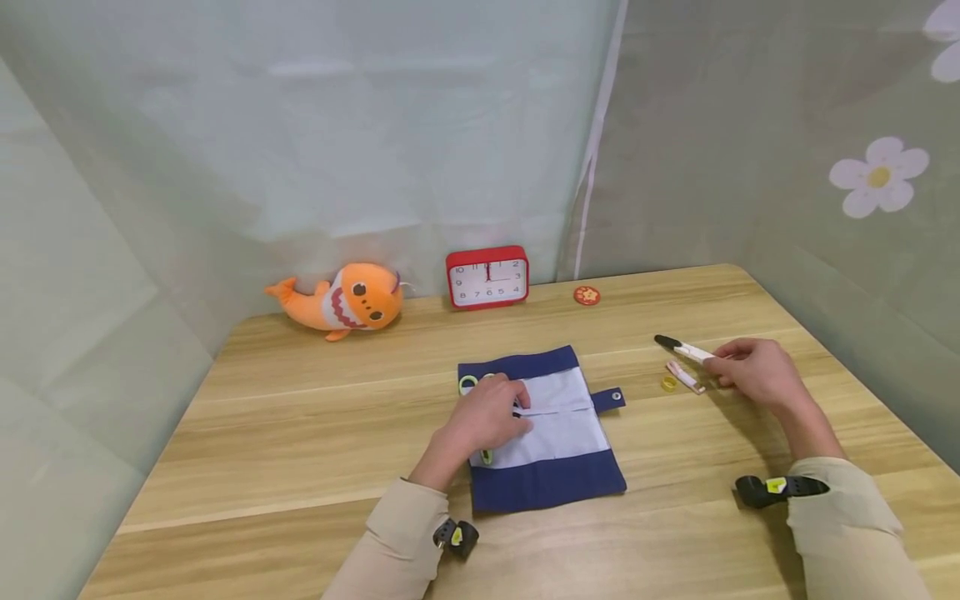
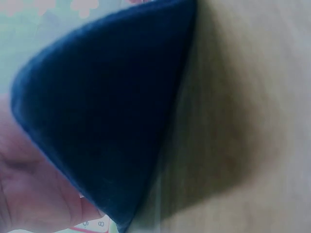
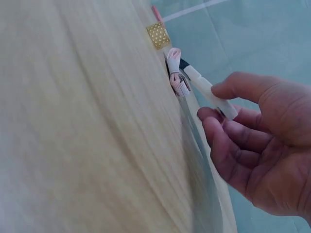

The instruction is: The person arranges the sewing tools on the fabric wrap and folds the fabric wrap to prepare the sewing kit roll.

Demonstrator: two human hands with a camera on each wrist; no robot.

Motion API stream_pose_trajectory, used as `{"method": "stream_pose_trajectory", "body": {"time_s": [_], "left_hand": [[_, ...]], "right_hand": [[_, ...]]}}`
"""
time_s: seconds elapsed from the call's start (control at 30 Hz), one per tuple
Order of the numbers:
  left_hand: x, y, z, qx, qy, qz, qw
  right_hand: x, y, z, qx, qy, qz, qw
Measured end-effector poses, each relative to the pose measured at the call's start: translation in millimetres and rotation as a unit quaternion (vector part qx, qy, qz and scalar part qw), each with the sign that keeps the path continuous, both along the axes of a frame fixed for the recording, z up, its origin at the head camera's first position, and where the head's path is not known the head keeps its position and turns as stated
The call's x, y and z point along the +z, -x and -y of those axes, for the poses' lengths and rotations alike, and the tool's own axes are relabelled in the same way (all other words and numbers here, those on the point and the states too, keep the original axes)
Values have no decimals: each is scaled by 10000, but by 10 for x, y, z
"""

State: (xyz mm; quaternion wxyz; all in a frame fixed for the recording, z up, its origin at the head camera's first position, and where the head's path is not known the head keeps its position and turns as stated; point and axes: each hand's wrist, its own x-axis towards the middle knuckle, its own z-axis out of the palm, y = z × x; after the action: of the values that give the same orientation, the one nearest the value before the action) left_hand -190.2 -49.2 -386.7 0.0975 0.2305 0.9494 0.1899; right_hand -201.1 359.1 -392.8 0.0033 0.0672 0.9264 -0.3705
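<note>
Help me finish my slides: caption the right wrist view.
A right hand pinches a dark-tipped white tool near a folded strip and gold ring on a table.

Beige sleeves (image 1: 847,529), black wristbands (image 1: 808,487), yellow labels (image 1: 776,485)

Bench (image 1: 285,467) left of blue pouch (image 1: 555,487) gives wide free room; narrower lane runs between pouch's snap strap (image 1: 604,401) and yellow ring (image 1: 669,383). Left fingers (image 1: 512,390) obstruct pouch's left part. Ring, folded tape (image 1: 684,376) and white tool (image 1: 693,352) crowd space left of right fingers (image 3: 243,138). Clock (image 1: 488,283), plush (image 1: 367,296), red disc (image 1: 587,295) line back edge.
</note>
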Motion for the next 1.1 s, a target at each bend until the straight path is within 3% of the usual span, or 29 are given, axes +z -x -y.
{"method": "stream_pose_trajectory", "body": {"time_s": [0.27,0.6,0.9,0.97,1.1], "left_hand": [[2,-1,-2,-12,-7,1,10000],[5,-3,-4,-10,-7,-21,10000],[-6,3,-5,19,4,-29,10000],[-6,2,-4,28,2,-40,10000],[-4,-2,-2,35,7,-31,10000]], "right_hand": [[-69,24,22,-391,1342,-155,9901],[-133,63,4,-1033,2227,-476,9682],[-67,60,99,-1170,3264,-460,9368],[-47,61,145,-1089,3250,-474,9382],[-7,77,234,-933,2855,-475,9526]]}}
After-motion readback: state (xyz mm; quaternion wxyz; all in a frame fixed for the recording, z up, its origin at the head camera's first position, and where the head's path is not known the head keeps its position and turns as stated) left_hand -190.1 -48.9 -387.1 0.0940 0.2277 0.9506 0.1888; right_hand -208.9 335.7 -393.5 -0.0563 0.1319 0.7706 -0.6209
